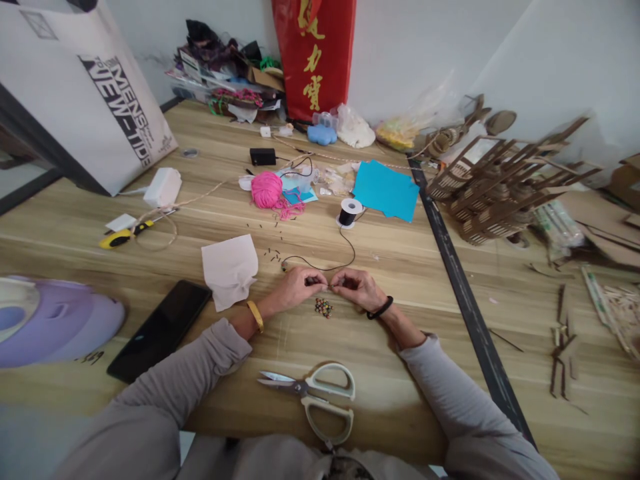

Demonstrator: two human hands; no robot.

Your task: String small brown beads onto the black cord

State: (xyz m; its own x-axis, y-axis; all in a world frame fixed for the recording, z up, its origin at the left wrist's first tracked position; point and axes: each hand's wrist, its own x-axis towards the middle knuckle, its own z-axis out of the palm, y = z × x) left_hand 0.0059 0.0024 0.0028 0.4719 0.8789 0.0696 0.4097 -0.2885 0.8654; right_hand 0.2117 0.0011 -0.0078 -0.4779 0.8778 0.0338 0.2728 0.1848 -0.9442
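Note:
My left hand (300, 287) and my right hand (360, 288) meet over the table, thumb and finger pinched on each. A tiny dark thing shows between the fingertips; it looks like a bead on the right side, with the cord end on the left, but it is too small to be sure. Thin black cord (354, 250) loops from a white spool (349, 212) toward my left hand, where a small dark bead (285, 265) sits at its bend. Just below the fingertips lies a small pile of multicoloured round beads (323, 307).
Scissors (305, 387) lie near the front edge. To the left are a black phone (160, 330), a white cloth (231, 270) and a yellow cutter (117, 239). Pink yarn (267, 190) and blue sheets (385, 190) lie behind; wooden models (495, 193) stand at right.

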